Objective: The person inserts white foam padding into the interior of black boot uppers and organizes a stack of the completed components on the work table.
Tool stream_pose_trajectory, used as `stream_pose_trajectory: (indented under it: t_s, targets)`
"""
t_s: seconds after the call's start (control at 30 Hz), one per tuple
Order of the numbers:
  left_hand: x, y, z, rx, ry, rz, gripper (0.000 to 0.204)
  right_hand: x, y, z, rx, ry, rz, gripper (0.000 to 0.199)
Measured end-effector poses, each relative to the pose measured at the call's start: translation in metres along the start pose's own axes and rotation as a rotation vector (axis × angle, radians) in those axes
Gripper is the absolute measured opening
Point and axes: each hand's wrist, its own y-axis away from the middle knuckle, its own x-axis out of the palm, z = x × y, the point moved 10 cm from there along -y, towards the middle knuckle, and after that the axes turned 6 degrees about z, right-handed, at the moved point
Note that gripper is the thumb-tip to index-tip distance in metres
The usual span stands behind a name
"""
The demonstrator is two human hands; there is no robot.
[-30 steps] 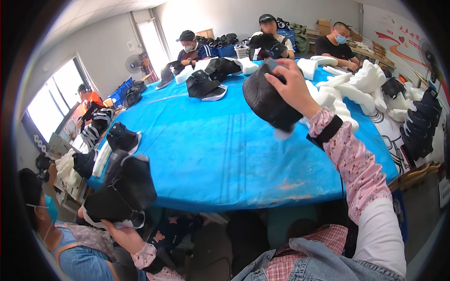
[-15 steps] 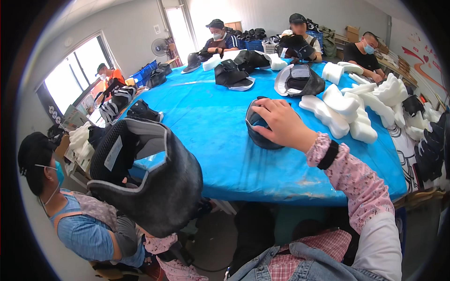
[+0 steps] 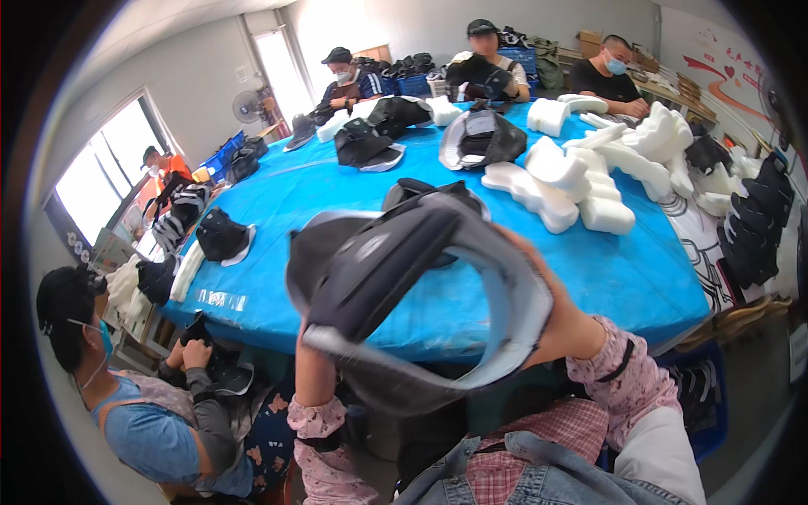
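Note:
I hold a black shoe upper with a grey-white edge (image 3: 404, 278) up close in front of me, over the near edge of the blue table (image 3: 640, 278). My left hand (image 3: 313, 370) grips its lower left side from below. My right hand (image 3: 560, 316) holds its right side, mostly hidden behind the rim. Just behind the piece, another black upper (image 3: 421, 192) lies on the blue cover.
White foam shoe forms (image 3: 572, 181) are piled at the right of the table, and black uppers (image 3: 366, 143) lie at the far end. Several people sit around it; one on my left (image 3: 126, 404) handles a black piece. Black uppers (image 3: 757, 227) hang at the right.
My left hand brought the black upper from low on my left up to the middle. My right hand left the upper lying on the table and took hold of the raised piece.

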Motion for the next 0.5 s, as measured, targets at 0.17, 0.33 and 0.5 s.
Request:
stream_pose_trajectory:
  t_s: [0.17, 0.33, 0.5]
  targets:
    - [0.111, 0.027, -0.057, 0.419, -0.601, -0.104, 0.065, -0.056, 0.076, 0.01, 0.287, 0.486, -0.482, 0.126]
    - [0.256, 0.034, -0.01, 0.396, -0.758, 0.506, 0.126, -0.056, 0.131, 0.008, 0.503, 0.607, -0.689, 0.128]
    - [0.25, -0.018, 0.013, 0.391, -0.489, 0.536, 0.133, -0.035, 0.142, 0.017, 0.515, 0.533, -0.343, 0.105]
